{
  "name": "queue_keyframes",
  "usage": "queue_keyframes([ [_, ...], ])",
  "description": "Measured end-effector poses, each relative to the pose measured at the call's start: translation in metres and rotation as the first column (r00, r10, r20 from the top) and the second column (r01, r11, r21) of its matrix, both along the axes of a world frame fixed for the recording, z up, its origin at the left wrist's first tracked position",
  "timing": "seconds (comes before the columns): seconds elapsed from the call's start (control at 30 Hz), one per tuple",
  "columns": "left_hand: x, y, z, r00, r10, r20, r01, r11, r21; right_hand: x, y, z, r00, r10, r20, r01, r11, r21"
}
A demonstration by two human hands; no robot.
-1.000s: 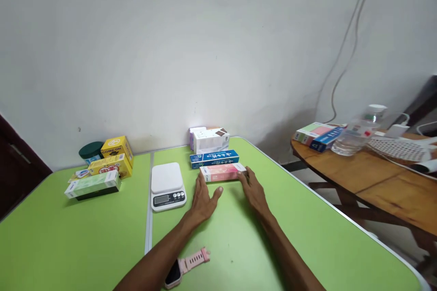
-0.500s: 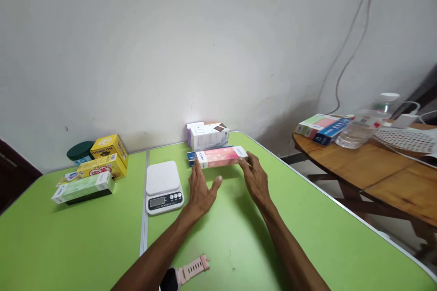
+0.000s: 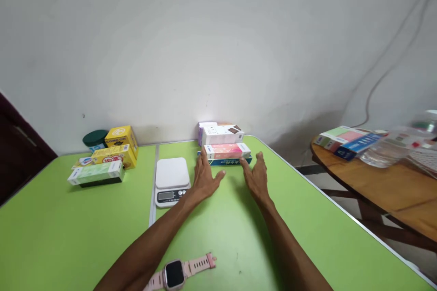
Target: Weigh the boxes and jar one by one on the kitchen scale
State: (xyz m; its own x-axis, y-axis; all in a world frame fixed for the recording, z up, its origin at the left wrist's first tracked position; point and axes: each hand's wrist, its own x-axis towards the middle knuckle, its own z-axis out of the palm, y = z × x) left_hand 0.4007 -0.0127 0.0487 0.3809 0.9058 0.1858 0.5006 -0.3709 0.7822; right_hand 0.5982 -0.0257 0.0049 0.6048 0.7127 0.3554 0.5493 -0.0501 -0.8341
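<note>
A pink toothpaste-style box [image 3: 227, 150] lies flat on top of a blue box [image 3: 225, 162] near the back of the green table. My left hand [image 3: 205, 179] is at the left end of the two boxes, its fingertips against the pink box's end and its thumb stretched out to the side. At the right end is my right hand [image 3: 256, 179], fingers apart, with its thumb by the front corner of the boxes. Neither hand is wrapped round a box. Directly behind stands a white box [image 3: 222, 135], with a purple box [image 3: 201, 131] partly hidden behind it.
A white kitchen scale [image 3: 172, 173] stands left of my hands. Further left are yellow boxes [image 3: 114, 156], a green-and-white box [image 3: 99, 172] and a green-lidded jar [image 3: 95, 138]. A pink watch [image 3: 174, 274] lies in front. Boxes and a bottle occupy the wooden side table [image 3: 406, 195].
The pink box, held raised and tilted between my hands, has come down onto the blue box. My hands now sit around its ends with fingers extended. The view has shifted slightly.
</note>
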Motion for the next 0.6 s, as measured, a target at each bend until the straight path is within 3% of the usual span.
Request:
queue_keyframes([
  [0.13,-0.06,-0.053,-0.007,0.988,-0.123,0.089,0.107,0.98,0.167,-0.036,-0.038,-0.014,0.991,0.073,0.111,-0.077,0.996,0.034],
  [0.2,-0.1,-0.069,-0.016,0.996,-0.03,0.085,0.01,0.972,0.233,-0.06,-0.053,-0.014,0.981,0.145,0.132,-0.15,0.988,0.029],
  [0.27,-0.145,-0.069,-0.025,0.981,0.17,0.089,-0.189,0.938,0.291,-0.09,-0.061,-0.004,0.961,0.24,0.135,-0.247,0.968,0.036],
  [0.33,-0.193,-0.056,-0.03,0.899,0.411,0.148,-0.437,0.827,0.355,-0.128,-0.061,0.014,0.924,0.358,0.133,-0.369,0.927,0.073],
  [0.4,-0.242,-0.035,-0.029,0.732,0.623,0.277,-0.679,0.629,0.38,-0.173,-0.055,0.033,0.862,0.494,0.113,-0.504,0.857,0.107],
  [0.5,-0.309,-0.005,-0.023,0.488,0.79,0.37,-0.868,0.395,0.302,-0.248,-0.039,0.049,0.732,0.681,0.013,-0.679,0.729,0.087],
  [0.6,-0.358,0.01,-0.024,0.351,0.866,0.355,-0.936,0.333,0.113,-0.316,-0.017,0.046,0.631,0.767,-0.119,-0.771,0.637,0.022],
])
